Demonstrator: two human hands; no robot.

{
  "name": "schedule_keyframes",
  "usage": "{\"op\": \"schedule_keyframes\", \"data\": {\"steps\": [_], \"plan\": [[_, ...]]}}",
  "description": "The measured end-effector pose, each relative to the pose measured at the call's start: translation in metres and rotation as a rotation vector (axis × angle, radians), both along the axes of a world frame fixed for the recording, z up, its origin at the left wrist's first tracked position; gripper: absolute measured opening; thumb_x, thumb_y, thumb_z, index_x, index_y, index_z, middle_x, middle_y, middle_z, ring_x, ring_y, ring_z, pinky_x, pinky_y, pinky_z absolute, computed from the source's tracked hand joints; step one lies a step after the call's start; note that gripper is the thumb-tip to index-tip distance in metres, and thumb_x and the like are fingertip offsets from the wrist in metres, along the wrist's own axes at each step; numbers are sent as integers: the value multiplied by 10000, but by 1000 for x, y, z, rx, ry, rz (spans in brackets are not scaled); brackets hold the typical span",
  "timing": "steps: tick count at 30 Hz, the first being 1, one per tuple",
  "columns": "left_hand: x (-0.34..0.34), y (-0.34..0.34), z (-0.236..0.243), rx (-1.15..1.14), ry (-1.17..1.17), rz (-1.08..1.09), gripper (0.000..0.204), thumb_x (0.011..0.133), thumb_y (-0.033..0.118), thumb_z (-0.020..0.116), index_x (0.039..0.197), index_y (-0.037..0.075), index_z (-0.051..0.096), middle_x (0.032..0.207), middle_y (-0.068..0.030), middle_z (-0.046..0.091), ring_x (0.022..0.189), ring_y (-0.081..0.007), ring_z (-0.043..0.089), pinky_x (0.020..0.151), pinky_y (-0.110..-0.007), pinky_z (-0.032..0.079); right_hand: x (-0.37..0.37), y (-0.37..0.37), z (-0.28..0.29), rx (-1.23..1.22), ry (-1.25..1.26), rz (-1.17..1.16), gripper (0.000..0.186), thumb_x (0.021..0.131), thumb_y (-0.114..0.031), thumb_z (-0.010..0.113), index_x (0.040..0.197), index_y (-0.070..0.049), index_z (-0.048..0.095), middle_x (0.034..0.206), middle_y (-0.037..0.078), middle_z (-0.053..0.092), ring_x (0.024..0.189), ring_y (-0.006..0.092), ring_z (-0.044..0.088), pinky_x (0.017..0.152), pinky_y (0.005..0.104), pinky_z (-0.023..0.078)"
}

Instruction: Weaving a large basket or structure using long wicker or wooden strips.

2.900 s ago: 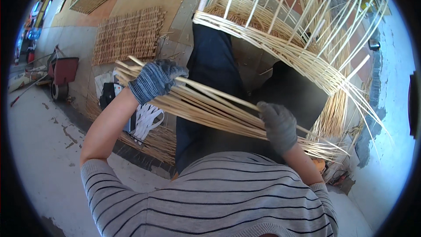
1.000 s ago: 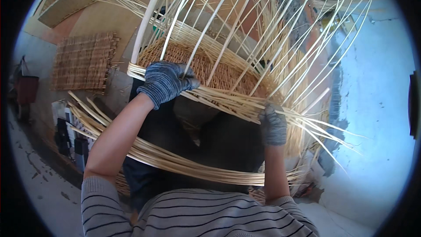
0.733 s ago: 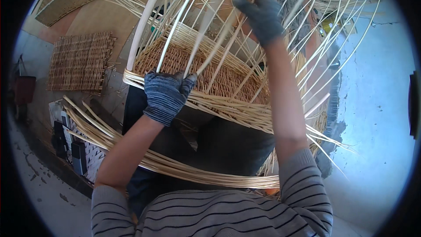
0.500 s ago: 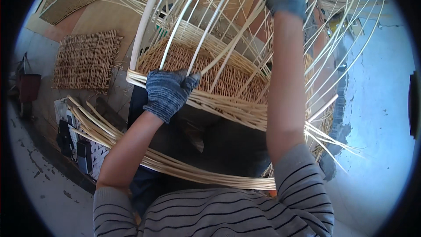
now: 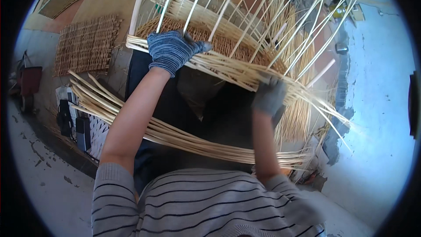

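A partly woven wicker basket (image 5: 237, 52) stands before me, with pale willow rods (image 5: 221, 11) rising from its rim and a brown woven base inside. My left hand (image 5: 169, 52), in a blue-grey knitted glove, is closed on the near wall, its thumb stretched along the woven strands beside the uprights. At the near right side of the wall is my right hand (image 5: 269, 94), also gloved and smeared by motion; its fingers cannot be made out. Loose rod ends (image 5: 326, 112) stick out to the right of it.
A bundle of peeled rods (image 5: 188, 142) lies across my lap. On the floor at left is a brown woven panel (image 5: 85, 44). More thin rods (image 5: 296, 118) are heaped at right, near a small metal cup (image 5: 341, 48). A dark red container (image 5: 30, 81) stands far left.
My right hand has come down from the tall rods at upper right to the basket's near wall. My left hand and the basket have shifted upward in view, with the left thumb farther right.
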State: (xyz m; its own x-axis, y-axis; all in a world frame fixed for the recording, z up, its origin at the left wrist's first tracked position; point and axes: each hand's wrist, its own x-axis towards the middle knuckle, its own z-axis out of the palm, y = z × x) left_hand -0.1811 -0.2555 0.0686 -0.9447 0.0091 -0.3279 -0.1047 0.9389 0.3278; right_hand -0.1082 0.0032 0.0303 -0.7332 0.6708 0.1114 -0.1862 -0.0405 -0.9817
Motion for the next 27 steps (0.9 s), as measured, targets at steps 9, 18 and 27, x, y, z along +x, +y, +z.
{"op": "schedule_keyframes", "data": {"steps": [9,18,27], "plan": [[-8,3,5,-67,-120,51,814,618,828,400,861,108,691,937,-106,656,952,-261,599,904,-424,341,-51,-42,69,618,185,265,88,900,-120,434,971,-95,389,598,43,417,494,215,440,524,356,455],[10,80,29,312,314,-218,560,822,403,544,1149,-46,468,1046,-244,565,974,-349,551,847,-418,418,-8,14,-32,-724,209,338,195,842,-164,584,1006,-118,490,729,64,530,729,215,551,709,421,494],[-4,101,-31,536,-80,-8,335,770,377,659,823,47,642,663,-109,621,635,-205,608,617,-336,470,-112,71,112,695,37,732,281,836,-123,563,1082,-10,489,1031,162,553,950,226,550,850,310,433]]}}
